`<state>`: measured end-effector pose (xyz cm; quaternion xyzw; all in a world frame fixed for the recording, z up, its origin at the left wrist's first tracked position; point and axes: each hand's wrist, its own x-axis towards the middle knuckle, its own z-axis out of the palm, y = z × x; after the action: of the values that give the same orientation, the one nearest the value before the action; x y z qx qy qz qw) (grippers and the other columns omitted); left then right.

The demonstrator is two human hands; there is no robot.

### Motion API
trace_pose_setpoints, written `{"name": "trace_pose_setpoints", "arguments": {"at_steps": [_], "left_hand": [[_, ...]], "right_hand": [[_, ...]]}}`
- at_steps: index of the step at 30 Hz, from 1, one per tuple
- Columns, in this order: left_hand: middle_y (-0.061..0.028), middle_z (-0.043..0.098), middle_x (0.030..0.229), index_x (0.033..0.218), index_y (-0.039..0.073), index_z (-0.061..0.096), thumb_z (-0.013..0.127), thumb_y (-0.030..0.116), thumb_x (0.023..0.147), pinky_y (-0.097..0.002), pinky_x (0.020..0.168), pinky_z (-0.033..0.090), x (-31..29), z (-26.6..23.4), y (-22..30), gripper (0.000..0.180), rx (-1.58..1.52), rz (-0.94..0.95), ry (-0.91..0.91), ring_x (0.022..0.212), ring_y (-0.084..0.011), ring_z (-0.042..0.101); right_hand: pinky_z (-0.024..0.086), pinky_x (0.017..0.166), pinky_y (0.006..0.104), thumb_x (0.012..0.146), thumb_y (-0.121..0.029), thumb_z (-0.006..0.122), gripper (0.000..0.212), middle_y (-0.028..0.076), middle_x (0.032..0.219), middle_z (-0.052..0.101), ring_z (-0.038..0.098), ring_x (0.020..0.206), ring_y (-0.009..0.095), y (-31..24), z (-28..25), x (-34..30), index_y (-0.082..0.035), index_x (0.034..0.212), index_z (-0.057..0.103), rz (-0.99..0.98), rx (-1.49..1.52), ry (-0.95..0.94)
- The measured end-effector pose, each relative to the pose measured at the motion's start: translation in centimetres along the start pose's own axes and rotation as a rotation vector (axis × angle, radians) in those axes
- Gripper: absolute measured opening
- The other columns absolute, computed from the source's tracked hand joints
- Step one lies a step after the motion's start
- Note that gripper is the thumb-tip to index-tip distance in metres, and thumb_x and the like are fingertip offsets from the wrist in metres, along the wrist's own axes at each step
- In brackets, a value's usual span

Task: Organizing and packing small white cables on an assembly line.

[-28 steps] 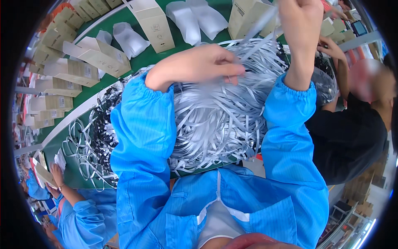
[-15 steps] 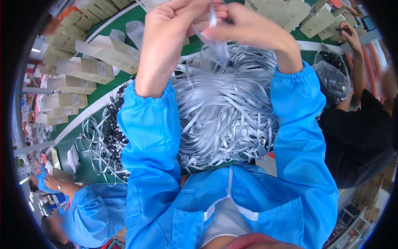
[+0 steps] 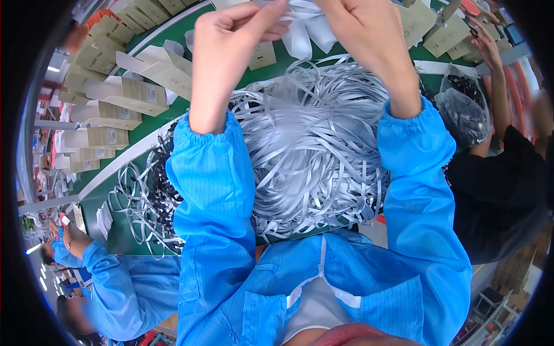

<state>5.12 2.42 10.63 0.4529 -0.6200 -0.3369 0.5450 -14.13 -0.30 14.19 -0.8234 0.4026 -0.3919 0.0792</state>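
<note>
A big heap of flat silver-grey straps (image 3: 311, 155) lies in front of me, with small black fittings among them. Beyond it, at the top edge, I hold both hands raised. My left hand (image 3: 234, 43) is closed, thumb and fingers pinched on a looped grey strap (image 3: 303, 10). My right hand (image 3: 369, 40) is curled at the other end of this strap, its fingertips partly cut off by the picture's edge. Whitish translucent pieces, perhaps bags (image 3: 298, 41), show behind the strap between my hands.
Open beige cardboard boxes (image 3: 130, 95) line the green table (image 3: 115, 199) at left and far side. More straps with black fittings (image 3: 158, 190) lie left. A clear bag of black parts (image 3: 461, 109) stands right. Co-workers (image 3: 135, 288) sit at both sides.
My hands have moved apart. The strap, blurred and hanging between them before, is now looped across between them near the top edge. The right-hand co-worker's hand has moved up slightly.
</note>
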Motion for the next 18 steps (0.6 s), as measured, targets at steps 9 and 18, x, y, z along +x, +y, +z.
{"name": "trace_pose_setpoints", "arguments": {"at_steps": [9,18], "left_hand": [[-0.0105,0.074,0.092,0.099,-0.006,0.072,0.063,0.019,0.098,-0.0279,0.077,0.056,-0.5,4.8,-0.9,0.027,-0.315,-0.136,-0.247,0.083,-0.0157,0.071],[-0.0097,0.071,0.083,0.092,0.0,0.069,0.069,0.01,0.087,-0.035,0.078,0.053,-0.7,2.3,-3.0,0.011,0.499,0.12,-0.546,0.08,-0.0256,0.067]], "right_hand": [[0.039,0.051,0.0314,0.099,-0.026,0.061,0.034,0.006,0.069,0.061,0.056,0.059,0.015,1.8,4.5,0.3,-0.003,0.075,0.063,-0.023,1.002,0.53],[0.035,0.053,0.0292,0.104,-0.031,0.047,0.033,0.0,0.073,0.047,0.04,0.06,0.012,11.1,-5.0,1.9,-0.003,0.087,0.053,-0.076,1.479,0.05]]}}
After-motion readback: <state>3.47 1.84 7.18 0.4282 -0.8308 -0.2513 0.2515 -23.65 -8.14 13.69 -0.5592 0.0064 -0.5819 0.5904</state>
